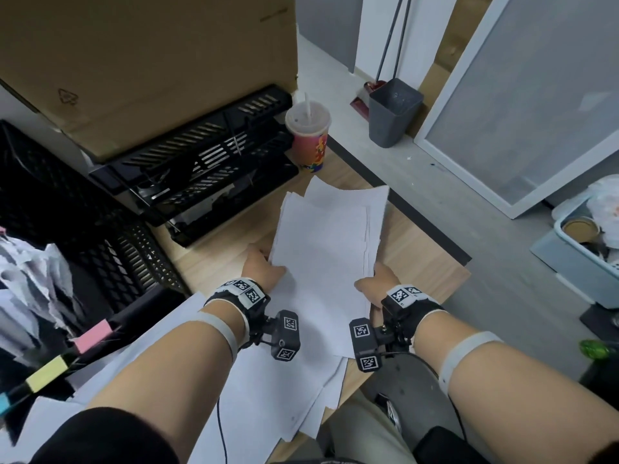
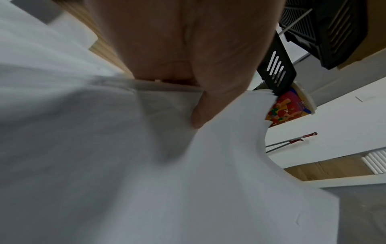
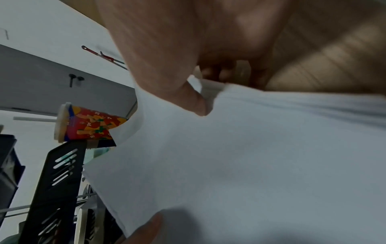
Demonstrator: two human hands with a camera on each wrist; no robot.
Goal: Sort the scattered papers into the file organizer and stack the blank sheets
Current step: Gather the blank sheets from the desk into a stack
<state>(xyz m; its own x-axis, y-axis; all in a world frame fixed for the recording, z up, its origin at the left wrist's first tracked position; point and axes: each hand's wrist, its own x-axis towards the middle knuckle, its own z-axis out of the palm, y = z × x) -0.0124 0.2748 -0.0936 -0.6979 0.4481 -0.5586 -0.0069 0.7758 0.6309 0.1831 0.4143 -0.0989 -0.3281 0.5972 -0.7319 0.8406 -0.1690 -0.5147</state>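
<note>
A loose stack of blank white sheets [image 1: 326, 242] lies over the wooden desk in front of me, its edges uneven. My left hand [image 1: 264, 267] grips the stack's left edge, thumb on top [image 2: 200, 115] and fingers underneath. My right hand [image 1: 376, 283] holds the right edge the same way, thumb [image 3: 196, 105] on the paper [image 3: 250, 156]. The black tiered file organizer [image 1: 207, 162] stands at the back left, just beyond the sheets. More white sheets [image 1: 274, 390] lie under my forearms at the desk's near edge.
A lidded paper cup with a straw [image 1: 310, 139] stands beside the organizer, close to the stack's far corner. A cardboard box [image 1: 144, 61] sits on top of the organizer. Black mesh crates [image 1: 83, 222] with coloured tabs fill the left. The desk's right edge [image 1: 435, 236] drops to the floor.
</note>
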